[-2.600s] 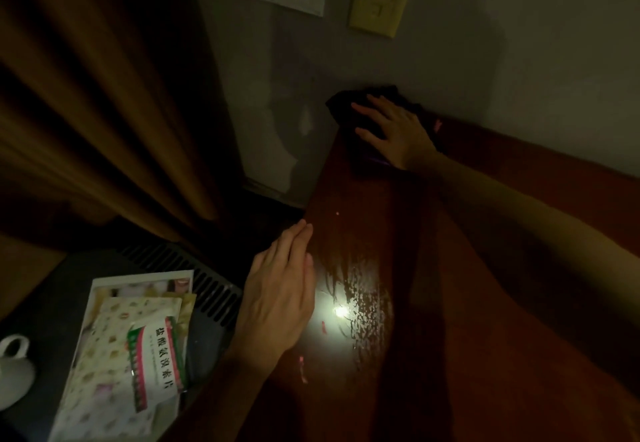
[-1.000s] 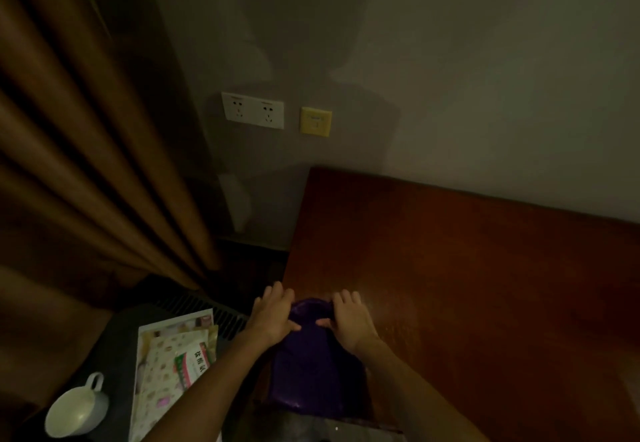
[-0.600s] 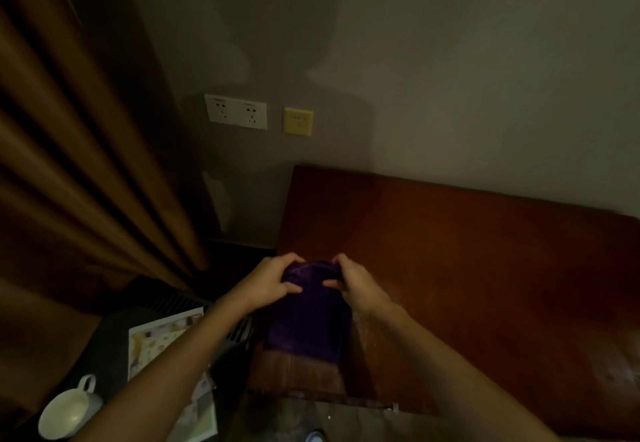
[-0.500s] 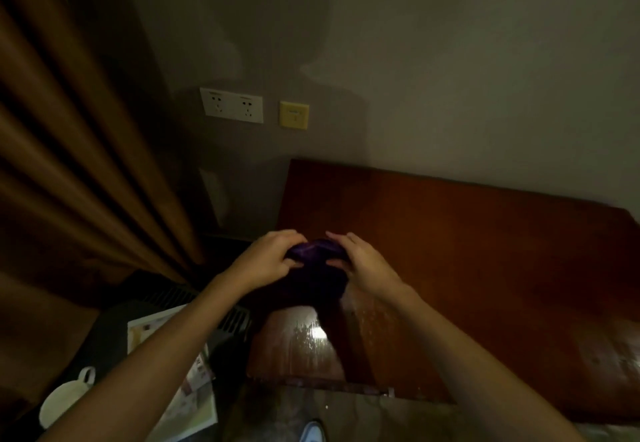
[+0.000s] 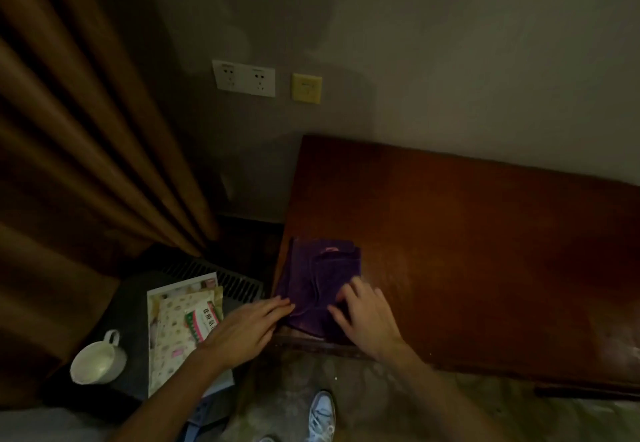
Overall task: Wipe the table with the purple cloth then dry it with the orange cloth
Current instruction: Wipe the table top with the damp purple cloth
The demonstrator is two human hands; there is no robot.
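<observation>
The purple cloth (image 5: pixel 320 275) lies folded flat on the near left corner of the dark red-brown wooden table (image 5: pixel 467 241). My left hand (image 5: pixel 247 327) rests at the table's left edge, fingertips touching the cloth's near left corner. My right hand (image 5: pixel 367 317) lies flat on the cloth's near right part, fingers spread, pressing it down. No orange cloth is in view.
A low dark stand to the left holds a white cup (image 5: pixel 98 360) and printed packets (image 5: pixel 185 324). Brown curtains (image 5: pixel 86 147) hang at the left. Wall sockets (image 5: pixel 244 78) and a yellow plate (image 5: pixel 306 88) sit above the table. My shoe (image 5: pixel 320 414) stands on the floor.
The cloth, bunched between both hands half a second ago, now lies flat and folded on the table corner. Both hands have drawn back toward me and flattened.
</observation>
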